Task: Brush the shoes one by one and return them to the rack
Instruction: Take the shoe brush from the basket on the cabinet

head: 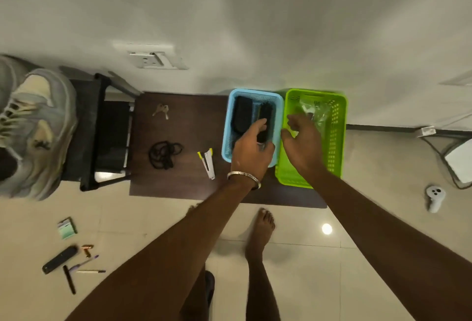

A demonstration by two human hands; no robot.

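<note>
A blue basket (228,126) stands on a dark low table (178,126) and holds a black shoe brush (264,116) and a black oblong case (241,113). My left hand (251,147), with a metal bangle at the wrist, reaches into the basket and its fingers curl round the brush. My right hand (302,139) hovers over the green basket (334,141) beside it, fingers loosely curled, holding nothing. A grey sneaker (35,131) sits on a black rack (99,131) at the far left.
On the table lie keys (161,110), a coiled black cord (164,154) and a stapler (207,163). A clear bag (316,113) lies in the green basket. Pens and a remote (60,259) are scattered on the tiled floor. A white controller (434,198) lies at right. My bare foot (263,228) stands below the table.
</note>
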